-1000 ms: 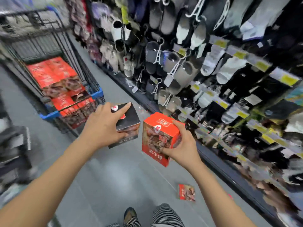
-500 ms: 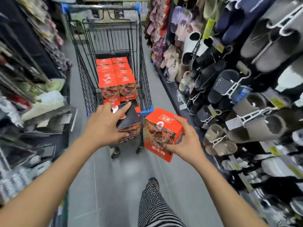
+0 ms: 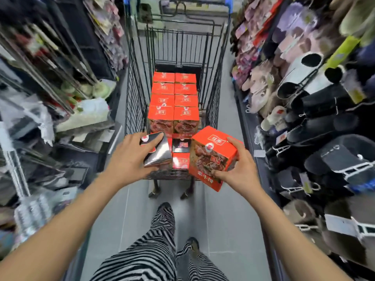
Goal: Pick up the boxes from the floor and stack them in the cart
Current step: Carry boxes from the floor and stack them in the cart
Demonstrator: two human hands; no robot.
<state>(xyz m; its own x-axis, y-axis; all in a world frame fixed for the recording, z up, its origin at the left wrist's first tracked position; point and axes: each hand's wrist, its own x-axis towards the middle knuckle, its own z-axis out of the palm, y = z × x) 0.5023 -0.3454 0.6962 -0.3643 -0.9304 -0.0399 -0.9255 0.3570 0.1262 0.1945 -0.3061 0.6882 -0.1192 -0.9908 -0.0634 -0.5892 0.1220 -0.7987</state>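
Closer cart (image 3: 211, 110), two hand-held boxes (image 3: 213, 157).

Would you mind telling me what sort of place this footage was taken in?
Most likely a supermarket or discount store aisle: a black wire shopping cart with blue corner bumpers stands ahead, slippers on white plastic hangers fill the right-hand display, and packed merchandise shelves line the left.

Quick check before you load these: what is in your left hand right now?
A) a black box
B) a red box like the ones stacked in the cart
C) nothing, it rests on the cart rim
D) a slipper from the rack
A: the left hand grips a black box with a glossy dark top, while the right hand holds the red box, both at the near end of the cart.
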